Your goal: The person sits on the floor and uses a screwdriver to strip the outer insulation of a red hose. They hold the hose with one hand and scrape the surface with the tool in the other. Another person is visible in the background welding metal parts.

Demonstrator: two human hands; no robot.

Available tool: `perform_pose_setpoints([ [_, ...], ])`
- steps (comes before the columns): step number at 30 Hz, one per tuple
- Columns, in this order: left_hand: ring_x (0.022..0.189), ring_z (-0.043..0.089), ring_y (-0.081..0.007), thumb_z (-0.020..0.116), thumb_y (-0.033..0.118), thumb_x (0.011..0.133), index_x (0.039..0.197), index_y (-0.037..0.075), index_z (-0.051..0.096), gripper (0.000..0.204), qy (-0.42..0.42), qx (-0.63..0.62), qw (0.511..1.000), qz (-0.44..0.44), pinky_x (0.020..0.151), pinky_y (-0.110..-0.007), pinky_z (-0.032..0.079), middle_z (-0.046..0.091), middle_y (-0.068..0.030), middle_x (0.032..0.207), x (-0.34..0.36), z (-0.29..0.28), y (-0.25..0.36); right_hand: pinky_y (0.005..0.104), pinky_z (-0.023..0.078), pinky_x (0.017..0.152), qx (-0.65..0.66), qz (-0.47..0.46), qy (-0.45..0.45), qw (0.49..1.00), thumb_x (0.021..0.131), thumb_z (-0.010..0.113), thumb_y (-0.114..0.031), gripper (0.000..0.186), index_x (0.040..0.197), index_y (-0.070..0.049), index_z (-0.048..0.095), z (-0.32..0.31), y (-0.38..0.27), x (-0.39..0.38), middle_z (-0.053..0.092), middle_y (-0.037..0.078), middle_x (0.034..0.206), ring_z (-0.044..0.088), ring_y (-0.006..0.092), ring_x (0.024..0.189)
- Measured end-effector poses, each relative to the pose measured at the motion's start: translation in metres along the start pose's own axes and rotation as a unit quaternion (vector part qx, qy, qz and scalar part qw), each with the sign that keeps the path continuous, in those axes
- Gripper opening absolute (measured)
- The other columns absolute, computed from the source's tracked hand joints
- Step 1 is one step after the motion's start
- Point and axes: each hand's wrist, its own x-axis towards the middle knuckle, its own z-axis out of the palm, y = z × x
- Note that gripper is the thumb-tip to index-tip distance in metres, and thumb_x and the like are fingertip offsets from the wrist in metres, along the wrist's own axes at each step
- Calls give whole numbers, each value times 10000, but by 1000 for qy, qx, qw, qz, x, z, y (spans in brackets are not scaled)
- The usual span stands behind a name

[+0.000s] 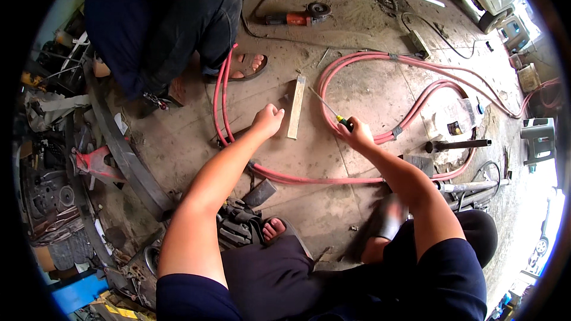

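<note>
My right hand [358, 135] is closed around the handle of a screwdriver [326, 103]. Its thin shaft points up and to the left, over the floor beside a red hose loop. My left hand [267, 120] is curled closed just left of a narrow wooden strip [296, 107] that lies on the floor. What those left fingers hold, if anything, is hidden. Paired red hoses [328, 78] run in a big loop around the right hand's side, bound with dark tape in places. Another pair of red hoses [219, 106] passes left of my left hand.
A person [184, 30] in dark clothes squats at the upper left. An angle grinder [300, 18] with its cord lies on the far floor. Metal scrap and a curved dark beam [122, 142] fill the left side. A dark metal tube [458, 145] and a grey stool [539, 141] are at right.
</note>
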Motion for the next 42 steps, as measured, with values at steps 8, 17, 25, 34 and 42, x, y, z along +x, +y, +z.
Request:
perform_pose_setpoints([
  [8,834,645,-307,582,392,923,970,35,583,360,1,6,1000,-13,769,-402,501,662,-159,866,-2,-8,7,412,485,662,166,73,-138,974,883,645,-434,449,903,12,603,34,-27,-49,626,177,730,625,296,688],
  [17,838,650,-306,576,383,929,960,37,588,348,-1,-11,1000,4,771,-402,502,667,-160,876,-2,-9,16,443,495,669,142,184,0,973,896,583,-490,523,933,30,627,47,-29,8,659,205,762,666,343,739],
  [25,828,644,-409,577,385,923,895,39,580,348,37,-52,998,31,715,-480,499,660,-216,842,-3,0,-2,406,516,674,26,97,-133,986,860,639,-450,466,910,12,668,-91,-90,-18,672,183,736,671,313,725],
  [34,822,629,-390,550,386,931,897,62,551,326,42,-62,995,58,707,-494,482,655,-169,857,28,-8,35,407,530,703,-231,-38,-173,957,828,693,-338,315,997,-72,701,-223,-16,19,704,180,838,689,330,798],
  [42,819,632,-370,550,367,938,909,51,560,318,41,-77,996,23,710,-479,486,650,-164,846,23,-17,18,359,539,745,-308,10,-196,931,815,706,-273,265,973,-62,735,-211,-21,33,720,160,887,699,267,820],
])
